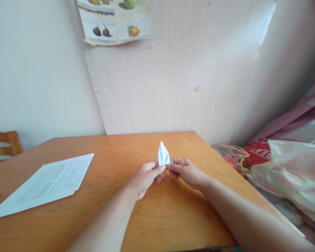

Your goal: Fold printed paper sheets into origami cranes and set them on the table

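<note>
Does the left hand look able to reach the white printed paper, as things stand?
Probably yes: only orange-brown wooden tabletop shows between the left hand and the white printed paper. However, it may first need to release the small, pointed, folded white paper.

The left grip (147,176) and right grip (185,170) pinch folded white paper (163,154), point up, over a table (118,154).
</note>
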{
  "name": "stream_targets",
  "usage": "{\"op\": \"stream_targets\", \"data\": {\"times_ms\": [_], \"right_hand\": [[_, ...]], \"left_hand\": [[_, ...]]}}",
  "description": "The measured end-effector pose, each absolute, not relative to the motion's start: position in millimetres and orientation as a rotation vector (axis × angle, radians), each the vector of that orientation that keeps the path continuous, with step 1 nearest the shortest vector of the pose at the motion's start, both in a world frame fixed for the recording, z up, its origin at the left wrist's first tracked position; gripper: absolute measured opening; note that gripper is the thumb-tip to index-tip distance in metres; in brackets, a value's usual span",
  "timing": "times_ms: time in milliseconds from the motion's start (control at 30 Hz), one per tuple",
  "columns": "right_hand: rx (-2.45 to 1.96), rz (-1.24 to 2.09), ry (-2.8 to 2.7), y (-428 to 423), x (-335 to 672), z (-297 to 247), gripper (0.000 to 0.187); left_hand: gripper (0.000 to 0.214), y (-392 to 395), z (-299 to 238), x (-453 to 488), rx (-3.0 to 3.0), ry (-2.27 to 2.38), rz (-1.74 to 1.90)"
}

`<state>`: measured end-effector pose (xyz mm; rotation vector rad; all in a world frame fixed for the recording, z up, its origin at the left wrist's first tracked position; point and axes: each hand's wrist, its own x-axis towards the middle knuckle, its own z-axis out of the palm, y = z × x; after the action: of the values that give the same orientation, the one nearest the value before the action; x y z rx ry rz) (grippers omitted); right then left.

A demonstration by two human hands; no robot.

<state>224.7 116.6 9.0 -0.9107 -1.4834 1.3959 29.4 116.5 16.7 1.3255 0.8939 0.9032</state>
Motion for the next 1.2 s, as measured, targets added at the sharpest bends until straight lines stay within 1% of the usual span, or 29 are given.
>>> {"op": "stream_targets", "data": {"times_ms": [267,500,700,833,967,1067,1200], "right_hand": [[-0.887,1.497,-1.48,113.1,220.0,9.1,0.029],[-0.781,1.451,-1.516,107.0,215.9,13.2,0.028],[-0.79,1.37,-1.538,106.4,216.5,12.7,0.025],[-0.825,1.281,-1.641,108.1,216.8,13.4,0.029],[-0.885,1.159,-1.758,114.7,218.6,3.2,0.029],[-0.989,1.059,-1.853,120.4,221.9,-7.5,0.022],[-1.113,0.876,-2.007,124.2,225.8,-13.1,0.009]], "left_hand": [[0.028,116.5,17.7,30.0,1.421,0.871,0.922],[0.024,111.2,23.7,30.2,1.341,0.755,0.906],[0.027,111.9,20.4,33.3,1.403,0.764,0.904],[0.029,113.7,24.1,29.7,1.412,0.852,0.869],[0.028,116.5,26.4,25.5,1.463,0.915,0.96],[0.021,120.2,23.2,24.5,1.529,0.939,0.966],[0.019,123.8,16.0,25.5,1.569,0.968,0.922]]}}
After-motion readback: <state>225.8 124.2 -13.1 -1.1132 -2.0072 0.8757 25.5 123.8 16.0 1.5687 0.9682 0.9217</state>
